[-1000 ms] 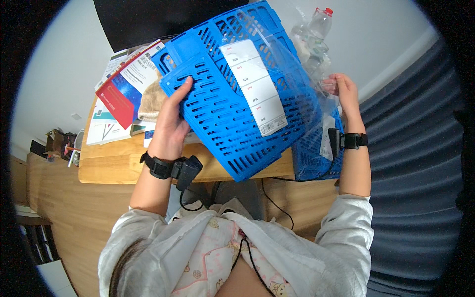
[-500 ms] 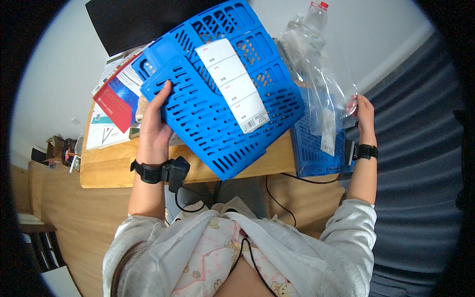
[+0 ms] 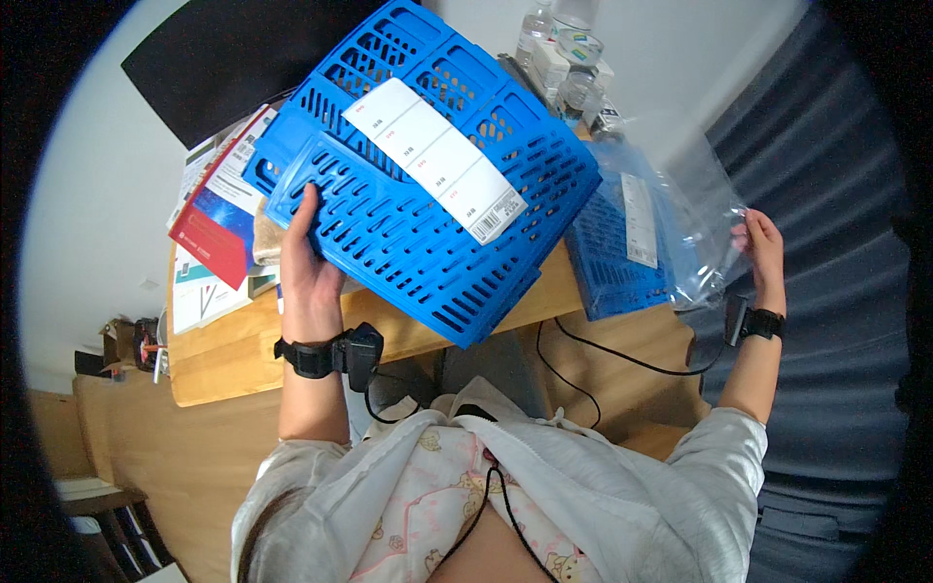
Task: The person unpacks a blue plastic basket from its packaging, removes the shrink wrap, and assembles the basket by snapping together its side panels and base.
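Observation:
A blue slotted plastic file rack [image 3: 418, 262], flat-sided with a long white label [image 3: 437, 160], is tilted up over the table. My left hand [image 3: 313, 282] grips its left edge, thumb on the front face and the other fingers hidden behind. Off to the right, my right hand [image 3: 763, 248] pinches the edge of a clear plastic bag [image 3: 705, 238]. The bag stretches leftward over a second blue rack [image 3: 607, 262], also with a white label, lying at the table's right end. Whether that second rack is inside the bag I cannot tell.
A wooden table [image 3: 219, 374] carries a red and blue booklet [image 3: 219, 228] and papers at the left. Behind stands a black monitor [image 3: 233, 63]. Clear bottles [image 3: 535, 29] and small boxes fill the back right. A dark curtain [image 3: 836, 291] hangs at the right; black cables [image 3: 632, 361] hang below the table.
My right hand has drawn the plastic bag to the right and down, uncovering the bottles behind. My left hand still holds the rack, slightly turned. The view has shifted a little.

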A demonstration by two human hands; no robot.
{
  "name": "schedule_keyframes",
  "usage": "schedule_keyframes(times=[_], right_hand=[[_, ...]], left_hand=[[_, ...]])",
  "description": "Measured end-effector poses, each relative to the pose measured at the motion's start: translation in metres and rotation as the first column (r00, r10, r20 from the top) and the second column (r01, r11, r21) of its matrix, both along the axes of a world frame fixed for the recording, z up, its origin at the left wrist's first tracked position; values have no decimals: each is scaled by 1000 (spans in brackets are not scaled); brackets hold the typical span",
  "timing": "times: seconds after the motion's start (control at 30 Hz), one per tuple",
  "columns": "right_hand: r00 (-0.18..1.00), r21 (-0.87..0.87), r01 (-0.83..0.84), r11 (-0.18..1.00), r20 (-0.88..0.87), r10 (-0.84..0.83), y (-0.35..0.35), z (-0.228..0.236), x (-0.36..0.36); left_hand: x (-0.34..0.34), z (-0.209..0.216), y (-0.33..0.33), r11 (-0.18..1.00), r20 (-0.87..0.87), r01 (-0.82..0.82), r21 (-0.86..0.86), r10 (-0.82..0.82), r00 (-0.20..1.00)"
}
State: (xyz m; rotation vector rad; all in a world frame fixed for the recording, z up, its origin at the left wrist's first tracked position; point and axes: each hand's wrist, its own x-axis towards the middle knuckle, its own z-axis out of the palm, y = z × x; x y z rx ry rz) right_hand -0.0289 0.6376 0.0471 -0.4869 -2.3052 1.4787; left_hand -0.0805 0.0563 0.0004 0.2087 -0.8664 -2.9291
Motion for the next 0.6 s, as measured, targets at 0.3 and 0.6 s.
schedule_keyframes(times=[0.3,0.6], right_hand=[[980,5,194,981,42,-194,64,-8,87],[987,-38,150,988,-53,-152,70,-14,99]], left_hand=[[1,-2,6,999,-11,43,-24,-43,999],[2,-2,5,998,-44,61,-29,-62,997]])
